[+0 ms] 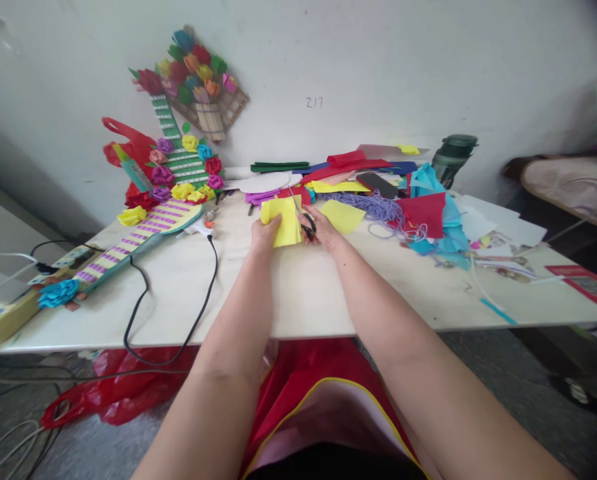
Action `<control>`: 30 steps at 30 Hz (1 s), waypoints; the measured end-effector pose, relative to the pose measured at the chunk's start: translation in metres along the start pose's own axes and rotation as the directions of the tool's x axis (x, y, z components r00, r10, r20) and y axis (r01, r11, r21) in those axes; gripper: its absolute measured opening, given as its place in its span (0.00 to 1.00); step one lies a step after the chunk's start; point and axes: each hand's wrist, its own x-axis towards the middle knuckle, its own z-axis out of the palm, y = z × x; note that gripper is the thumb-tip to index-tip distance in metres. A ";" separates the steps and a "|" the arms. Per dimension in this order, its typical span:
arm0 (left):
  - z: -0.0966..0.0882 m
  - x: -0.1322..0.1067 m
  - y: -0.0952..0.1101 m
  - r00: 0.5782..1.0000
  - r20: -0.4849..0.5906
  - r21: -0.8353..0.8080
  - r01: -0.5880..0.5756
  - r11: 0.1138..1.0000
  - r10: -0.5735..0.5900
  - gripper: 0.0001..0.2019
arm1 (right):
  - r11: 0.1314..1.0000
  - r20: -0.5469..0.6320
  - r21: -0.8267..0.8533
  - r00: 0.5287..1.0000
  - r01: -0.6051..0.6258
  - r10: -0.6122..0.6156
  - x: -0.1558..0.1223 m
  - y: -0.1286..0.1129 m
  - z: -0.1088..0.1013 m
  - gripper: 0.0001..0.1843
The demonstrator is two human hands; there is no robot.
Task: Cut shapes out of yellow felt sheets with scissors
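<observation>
Red cloth with yellow edging (323,360) lies below you at six o'clock, between your two bare forearms (238,333), which reach forward across the pale, flat-topped desk (308,300). At twelve o'clock, over the desk, is the squarish yellow sheet (288,230), apparently paper or thin felt. It should prove very light, flexible and easy to crease, so a flat pinch near an edge, clear of the blades, suits it. Your left hand (263,233) has its fingers clamped on the sheet's nine o'clock side, thumb on top. Your right hand (324,229), at the three o'clock side, has its fingers closed round the black-handled scissors (308,228); I cannot tell whether the blades are parted. The scissors should feel stiff and somewhat heavier, best held by the loops. Both forearms converge, bringing your wrists near each other. At one o'clock, a second yellow sheet (345,217) lies near tangled lilac yarn (378,209).
</observation>
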 end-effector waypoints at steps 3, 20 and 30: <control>-0.001 0.001 -0.002 0.999 0.031 -0.006 -0.014 1.000 0.014 0.12 | 1.000 -0.005 0.000 1.000 -0.001 0.001 0.000 0.000 0.000 0.38; 0.002 -0.008 0.005 0.999 0.038 -0.004 -0.016 1.000 0.016 0.10 | 0.998 -0.034 0.055 0.999 0.010 -0.008 -0.001 -0.003 0.000 0.38; 0.001 -0.006 0.004 1.000 0.026 0.016 -0.011 1.000 0.010 0.09 | 0.995 -0.062 0.104 0.998 -0.001 0.008 -0.006 -0.010 0.004 0.36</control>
